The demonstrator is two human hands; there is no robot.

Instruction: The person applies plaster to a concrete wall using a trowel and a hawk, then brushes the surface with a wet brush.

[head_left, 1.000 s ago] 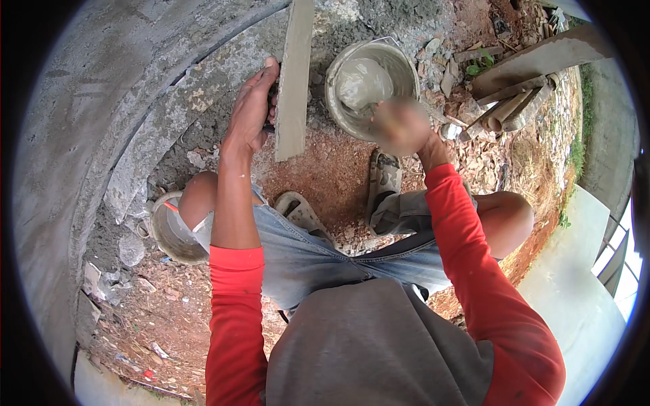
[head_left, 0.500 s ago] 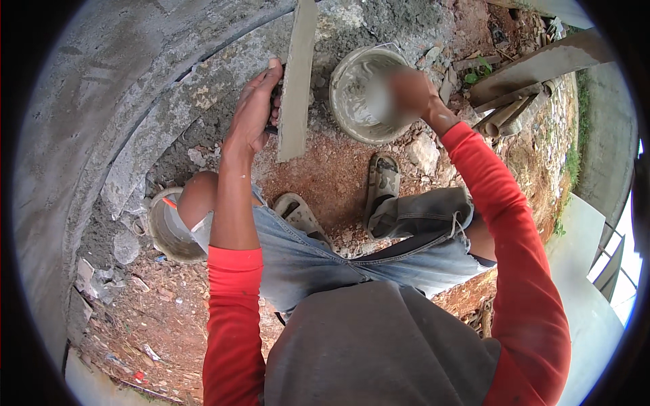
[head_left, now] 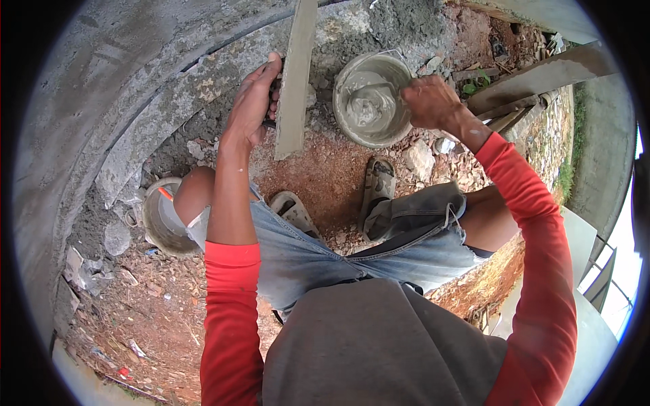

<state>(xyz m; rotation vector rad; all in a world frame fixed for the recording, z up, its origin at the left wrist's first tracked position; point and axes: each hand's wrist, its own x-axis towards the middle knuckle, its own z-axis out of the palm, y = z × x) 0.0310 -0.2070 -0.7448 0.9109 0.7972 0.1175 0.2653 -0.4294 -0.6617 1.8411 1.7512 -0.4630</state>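
My left hand (head_left: 252, 105) is closed round the dark handle of a long, flat plastering trowel (head_left: 295, 88). Its narrow blade is coated grey and stands nearly in line with my view, its far end running past the top edge. At the right rim of a round bucket (head_left: 340, 120), my right hand (head_left: 433, 105) makes a fist. It grips a paste-coated hand tool (head_left: 376, 101) that reaches into the bucket; its handle is hidden by the fingers and its exact shape is lost in the paste. Wet grey cement paste (head_left: 365, 122) lies inside the bucket.
A second bucket (head_left: 154, 220) with greyish water and an orange-handled thing in it stands by my left knee. Beyond runs a grey cement wall (head_left: 108, 88). Planks (head_left: 542, 78) lie to the right, a stone (head_left: 420, 159) near the bucket, and rubble covers the reddish ground.
My right hand has moved from over the bucket out to its right rim and is no longer blurred. The left hand and trowel have barely moved.
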